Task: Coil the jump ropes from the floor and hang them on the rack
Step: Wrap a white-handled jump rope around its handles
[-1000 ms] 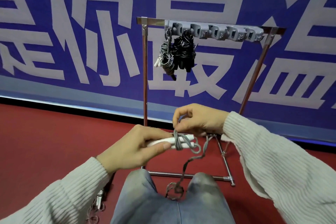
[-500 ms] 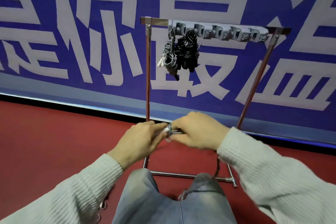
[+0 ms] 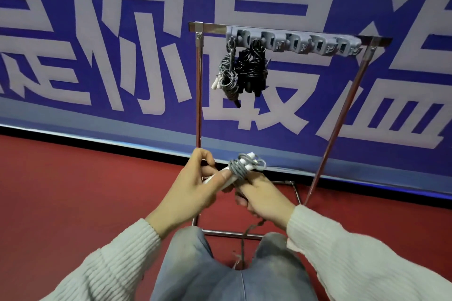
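Shiny metal rack (image 3: 199,85), grey plastic hooks (image 3: 293,41), ribbed knit sleeves (image 3: 367,264), matt red floor (image 3: 73,190)

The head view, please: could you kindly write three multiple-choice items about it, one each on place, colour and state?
1. Where do the coiled ropes hang on the rack?
A left end
B middle
C right end
2. What colour is the cord being wound?
A red
B grey
C yellow
3. What is the left hand doing?
A resting open
B gripping the white handles
C touching the rack

Answers:
1 A, the bundles hang by the left post.
2 B, grey turns wrap the handles.
3 B, its fingers curl round them.
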Motion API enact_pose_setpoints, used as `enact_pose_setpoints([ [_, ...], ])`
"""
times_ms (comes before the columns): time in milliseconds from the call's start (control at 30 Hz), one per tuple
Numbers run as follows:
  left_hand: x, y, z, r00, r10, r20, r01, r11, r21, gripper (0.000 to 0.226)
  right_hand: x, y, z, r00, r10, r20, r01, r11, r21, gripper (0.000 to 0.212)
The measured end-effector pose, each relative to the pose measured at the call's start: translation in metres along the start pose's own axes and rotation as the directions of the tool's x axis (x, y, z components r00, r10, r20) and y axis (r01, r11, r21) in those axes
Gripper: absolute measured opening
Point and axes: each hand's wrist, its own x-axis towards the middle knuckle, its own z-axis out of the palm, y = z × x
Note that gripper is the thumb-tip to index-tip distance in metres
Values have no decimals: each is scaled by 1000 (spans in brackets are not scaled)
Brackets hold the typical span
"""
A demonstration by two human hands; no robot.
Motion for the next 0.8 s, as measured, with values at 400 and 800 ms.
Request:
enact_pose_setpoints([
  [400,10,-6,-9,979,-51,195,-151,453,878,18,1,-50,-41,903,-283,322,414,380,-827,16],
  [800,5,26,1,997,-8,-77,7,1000,-13,18,4,-8,-10,984,-33,177,-45,908,417,45],
])
